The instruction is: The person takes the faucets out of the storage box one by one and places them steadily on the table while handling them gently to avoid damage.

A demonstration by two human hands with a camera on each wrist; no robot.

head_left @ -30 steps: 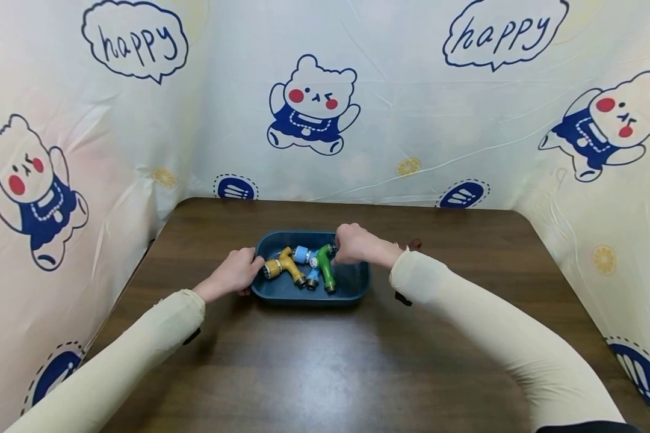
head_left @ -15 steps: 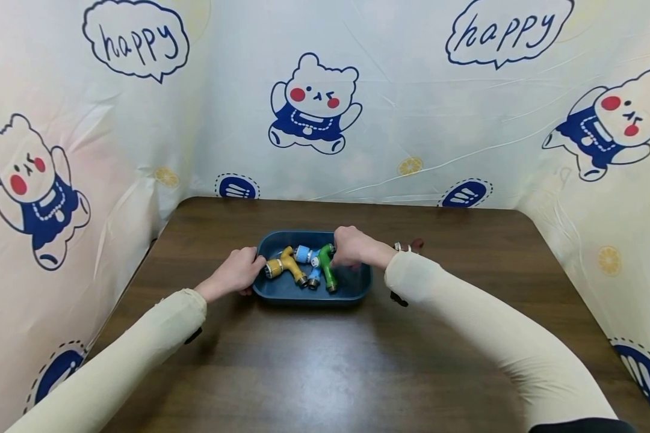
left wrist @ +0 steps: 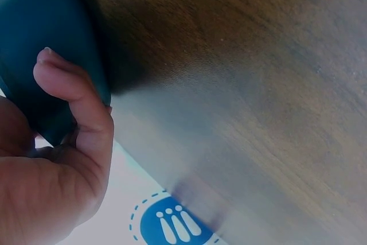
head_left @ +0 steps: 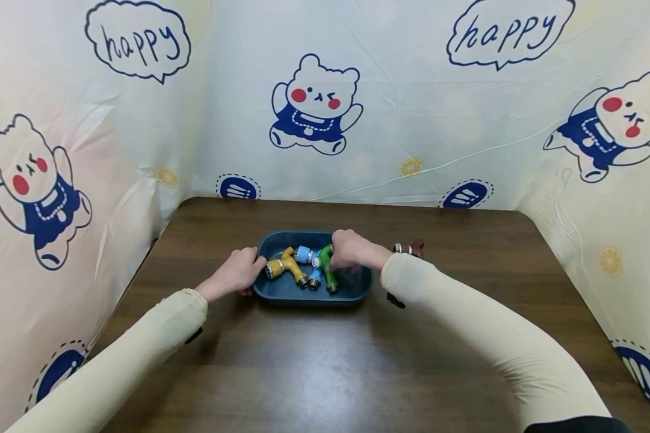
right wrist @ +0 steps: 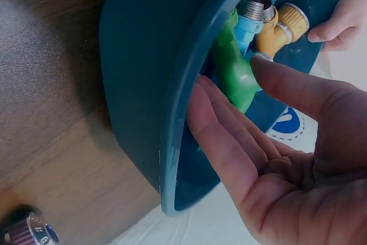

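Observation:
A dark blue plastic tray (head_left: 311, 299) rests on the table with several coloured Y-shaped hose fittings inside. My left hand (head_left: 238, 269) grips its left end; in the left wrist view the thumb (left wrist: 63, 76) lies against the tray wall. My right hand (head_left: 351, 249) reaches over the right side into the tray. In the right wrist view, its thumb and fingers close around the green fitting (right wrist: 234, 73), partly covering it. Left of that lie the blue fitting (head_left: 305, 255) and the yellow fitting (head_left: 289, 263), whose ribbed collar is near my left hand.
Beside my right forearm, outside the tray, a dark red-brown fitting (head_left: 406, 248) with a metallic collar lies on the brown wooden table (head_left: 314, 373). A printed curtain (head_left: 390, 108) stands behind the table and along both sides.
My right hand has moved slightly left and down, over the upper part of the green fitting. More of the red-brown fitting shows past the forearm. The left hand keeps its hold.

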